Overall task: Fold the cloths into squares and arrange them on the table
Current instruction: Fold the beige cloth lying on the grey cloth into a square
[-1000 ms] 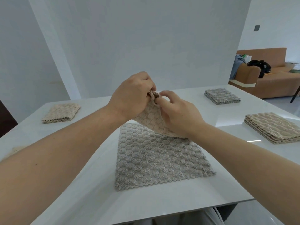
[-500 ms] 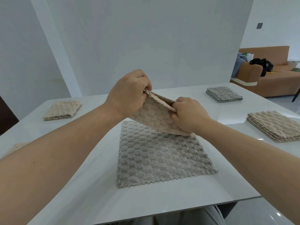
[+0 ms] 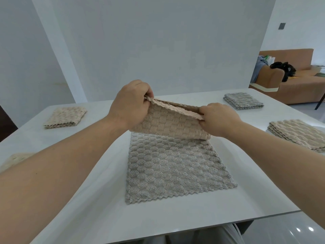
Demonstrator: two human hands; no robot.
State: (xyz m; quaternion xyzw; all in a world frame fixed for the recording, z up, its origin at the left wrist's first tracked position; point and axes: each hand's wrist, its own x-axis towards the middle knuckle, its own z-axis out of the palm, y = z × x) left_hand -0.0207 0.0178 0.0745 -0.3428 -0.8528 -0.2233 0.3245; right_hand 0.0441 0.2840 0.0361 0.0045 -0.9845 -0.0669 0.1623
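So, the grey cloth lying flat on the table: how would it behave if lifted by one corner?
Probably floppy: the similar beige cloth droops between the left hand and right hand. Likely light, as fingertip pinches carry that one. The grey cloth has a tufted pile that looks grippy, though it might slide on the glossy table.

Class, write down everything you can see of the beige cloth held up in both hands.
The beige cloth is a plush fabric with a quilted, bubble-like texture and scalloped edges. It is folded double, the fold hanging lowest and the free edges uppermost. The left hand pinches one upper corner, the right hand the other, holding it spread between them above the table. Its fold hangs at the far edge of the flat grey cloth; whether they touch cannot be told.
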